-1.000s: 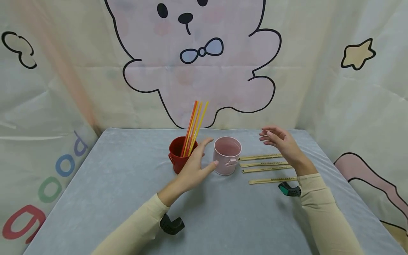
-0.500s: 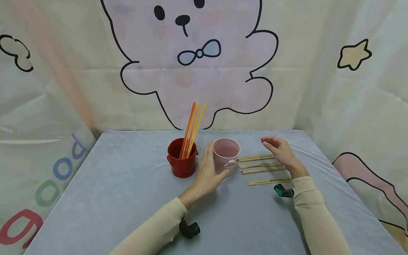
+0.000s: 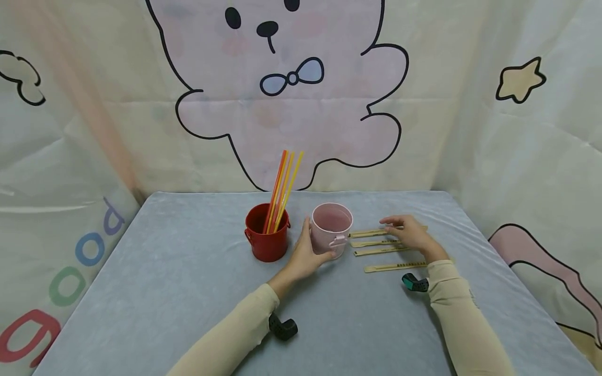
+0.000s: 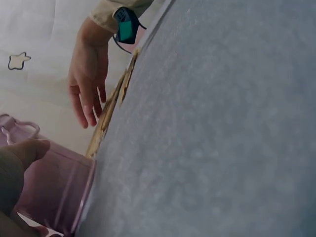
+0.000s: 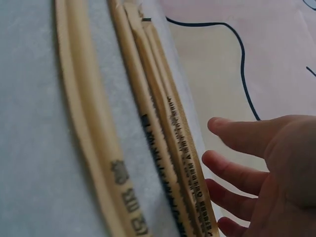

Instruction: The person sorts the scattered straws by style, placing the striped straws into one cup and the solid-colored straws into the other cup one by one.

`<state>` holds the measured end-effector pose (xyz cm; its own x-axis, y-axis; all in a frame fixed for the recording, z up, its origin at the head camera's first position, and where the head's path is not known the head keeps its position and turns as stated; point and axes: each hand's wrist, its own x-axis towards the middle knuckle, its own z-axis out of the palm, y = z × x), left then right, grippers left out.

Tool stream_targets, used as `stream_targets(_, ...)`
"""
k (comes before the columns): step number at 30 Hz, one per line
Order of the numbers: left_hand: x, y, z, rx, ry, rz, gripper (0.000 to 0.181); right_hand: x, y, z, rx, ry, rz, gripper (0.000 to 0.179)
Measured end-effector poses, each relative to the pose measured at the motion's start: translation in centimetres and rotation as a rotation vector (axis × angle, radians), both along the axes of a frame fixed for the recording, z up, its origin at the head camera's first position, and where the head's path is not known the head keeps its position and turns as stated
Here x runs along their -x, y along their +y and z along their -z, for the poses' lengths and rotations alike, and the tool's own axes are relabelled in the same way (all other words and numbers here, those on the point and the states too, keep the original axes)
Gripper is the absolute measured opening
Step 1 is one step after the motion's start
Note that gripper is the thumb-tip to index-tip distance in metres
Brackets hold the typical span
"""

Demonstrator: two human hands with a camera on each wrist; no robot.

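My left hand [image 3: 303, 257] holds a small pink bucket [image 3: 330, 230] by its lower left side, thumb across the front and fingers behind. In the left wrist view the thumb [image 4: 30, 150] lies against the bucket's wall. My right hand [image 3: 414, 234] hovers at the far paper-wrapped stick [image 3: 369, 233], fingers loosely spread and holding nothing. Several such slim brown wrapped sticks lie side by side on the table, right of the bucket. Seen from the right wrist, printed writing runs along the wrappers [image 5: 163, 163], and the fingertips [image 5: 210, 157] are right beside the outermost one.
A red bucket [image 3: 267, 245] stands left of the pink one, with several thin orange and yellow sticks [image 3: 284, 188] leaning out of it. A grey-blue cloth [image 3: 197, 261] covers the table. Behind it hangs a curtain [image 3: 320, 130] with a cartoon bear.
My left hand has moved right, from beside the red bucket to a hold on the pink bucket. My right hand has come down toward the wrapped sticks.
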<state>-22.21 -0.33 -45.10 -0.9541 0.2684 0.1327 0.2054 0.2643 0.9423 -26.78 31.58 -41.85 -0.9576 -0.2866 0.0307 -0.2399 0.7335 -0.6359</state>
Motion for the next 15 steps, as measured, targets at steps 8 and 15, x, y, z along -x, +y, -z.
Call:
stream_targets(8, 0.9, -0.6, 1.0, -0.033, 0.011, 0.078, 0.097, 0.3, -0.1, 0.7, -0.024, 0.006, -0.038, 0.029)
stream_targets(15, 1.0, -1.0, 0.6, -0.082, -0.005, 0.158, 0.09, 0.4, 0.0, 1.1, -0.058, -0.003, 0.0, 0.028)
